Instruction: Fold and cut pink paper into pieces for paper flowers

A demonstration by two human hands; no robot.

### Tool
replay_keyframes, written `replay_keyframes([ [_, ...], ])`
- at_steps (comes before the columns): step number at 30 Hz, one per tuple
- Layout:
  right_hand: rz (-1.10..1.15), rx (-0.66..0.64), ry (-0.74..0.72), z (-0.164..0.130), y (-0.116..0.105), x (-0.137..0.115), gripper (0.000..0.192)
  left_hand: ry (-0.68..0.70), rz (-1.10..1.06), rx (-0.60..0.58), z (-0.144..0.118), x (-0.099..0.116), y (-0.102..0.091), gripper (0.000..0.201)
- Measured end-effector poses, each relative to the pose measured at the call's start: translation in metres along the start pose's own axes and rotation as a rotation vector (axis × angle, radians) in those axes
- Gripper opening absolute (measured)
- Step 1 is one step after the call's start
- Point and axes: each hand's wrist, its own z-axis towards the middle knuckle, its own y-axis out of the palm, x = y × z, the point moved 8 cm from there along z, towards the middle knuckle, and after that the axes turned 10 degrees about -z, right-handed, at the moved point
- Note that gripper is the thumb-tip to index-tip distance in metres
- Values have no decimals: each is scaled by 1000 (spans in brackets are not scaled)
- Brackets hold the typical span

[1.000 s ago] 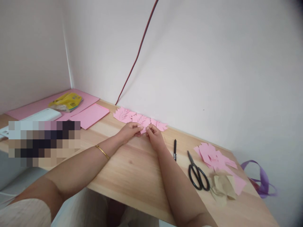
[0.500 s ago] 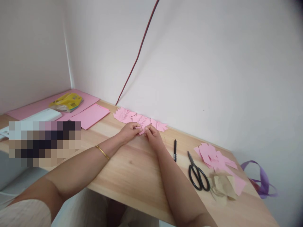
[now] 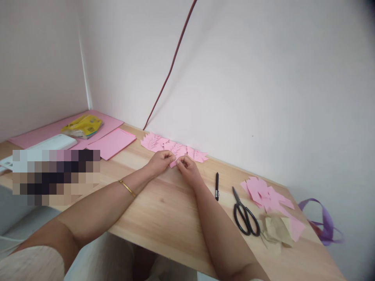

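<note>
Between my two hands is a small piece of pink paper (image 3: pixel 172 164), pinched in the fingertips of both. My left hand (image 3: pixel 161 162) is closed on its left side, the thumb and index finger pressed together. On the other side my right hand (image 3: pixel 187 168) grips it, fingers curled in. Just beyond my hands, cut pink paper pieces (image 3: pixel 154 143) with jagged, fringed edges lie in a row along the wall. Part of the held paper is hidden by my fingers.
To the right lie a black pen (image 3: pixel 217 186), black-handled scissors (image 3: pixel 246 218), pink paper scraps (image 3: pixel 260 191), crumpled brown paper (image 3: pixel 277 230) and a purple ribbon (image 3: pixel 325 222). At left are stacked pink sheets (image 3: pixel 113 144), a yellow packet (image 3: pixel 83 125) and a white device (image 3: pixel 55 142).
My right hand's fingers have shifted slightly left and down along the pink paper. My left hand has barely moved, and the things on the table stay where they were.
</note>
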Motion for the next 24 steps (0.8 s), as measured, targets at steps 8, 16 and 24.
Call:
replay_keyframes([
  [8, 5, -23, -5, -1, -1, -4, 21, -14, 7, 16, 1, -2, -3, 20],
  [16, 5, 16, 24, 0, -5, 1, 20, -99, -205, 2, -1, -7, 3, 28],
  [24, 8, 54, 70, 1, -9, 11, 19, -114, -237, 17, 1, -12, 1, 29],
])
